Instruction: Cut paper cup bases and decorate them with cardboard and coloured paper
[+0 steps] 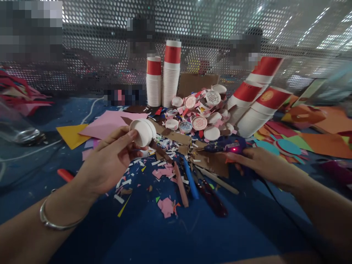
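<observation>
My left hand pinches a small round white paper cup base, its flat face tilted toward me. Brown paper strips stick out around it; whether they are attached to it I cannot tell. A dark blue glue gun with a glowing red light is gripped in my right hand, its nozzle pointing left over a piece of brown cardboard. Between my hands lie paper scraps, a pink paper roll, a blue paper roll and dark-handled scissors.
Stacked paper cups stand at the back, with leaning stacks to the right. A heap of cut cup bases lies between them. Coloured paper covers the right side; pink sheets lie left. A black cord trails below my right arm.
</observation>
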{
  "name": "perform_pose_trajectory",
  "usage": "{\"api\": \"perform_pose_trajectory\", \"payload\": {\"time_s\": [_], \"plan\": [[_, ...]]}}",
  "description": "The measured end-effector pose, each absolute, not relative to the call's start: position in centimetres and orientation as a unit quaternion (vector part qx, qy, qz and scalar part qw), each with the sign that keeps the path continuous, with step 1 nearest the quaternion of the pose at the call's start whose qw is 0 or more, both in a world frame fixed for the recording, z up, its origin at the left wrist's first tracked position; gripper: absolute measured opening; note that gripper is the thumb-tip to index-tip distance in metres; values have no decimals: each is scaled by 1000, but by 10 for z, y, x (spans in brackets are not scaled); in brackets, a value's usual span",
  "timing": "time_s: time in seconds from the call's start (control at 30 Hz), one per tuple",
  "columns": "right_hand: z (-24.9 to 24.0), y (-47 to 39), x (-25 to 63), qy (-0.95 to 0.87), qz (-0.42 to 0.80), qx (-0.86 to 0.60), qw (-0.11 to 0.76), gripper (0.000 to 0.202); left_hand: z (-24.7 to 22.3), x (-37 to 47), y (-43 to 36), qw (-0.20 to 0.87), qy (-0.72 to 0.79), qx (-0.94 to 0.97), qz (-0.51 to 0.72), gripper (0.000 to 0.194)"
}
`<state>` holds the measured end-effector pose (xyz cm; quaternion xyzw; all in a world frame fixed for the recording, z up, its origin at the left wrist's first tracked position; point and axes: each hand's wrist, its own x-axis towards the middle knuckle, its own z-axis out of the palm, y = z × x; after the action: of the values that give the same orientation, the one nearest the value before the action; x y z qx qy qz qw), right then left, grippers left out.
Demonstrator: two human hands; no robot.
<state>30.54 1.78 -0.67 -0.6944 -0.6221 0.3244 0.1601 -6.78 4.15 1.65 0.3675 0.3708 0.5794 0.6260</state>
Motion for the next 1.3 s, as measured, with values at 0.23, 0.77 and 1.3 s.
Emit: {"api": "perform_pose_trajectory", "payload": {"time_s": [0.23, 0.77, 1.3], "plan": [[10, -14, 282, -716, 14, -679, 161, 33, 14, -67, 40, 642, 374, 390, 544, 3], [13, -20, 152, -911, 221, -343, 59, 15, 8, -67, 38, 639, 357, 445, 516, 5], [5, 6, 160, -827, 327, -403, 217, 16, 5, -69, 40, 626, 379, 459, 504, 6]]}}
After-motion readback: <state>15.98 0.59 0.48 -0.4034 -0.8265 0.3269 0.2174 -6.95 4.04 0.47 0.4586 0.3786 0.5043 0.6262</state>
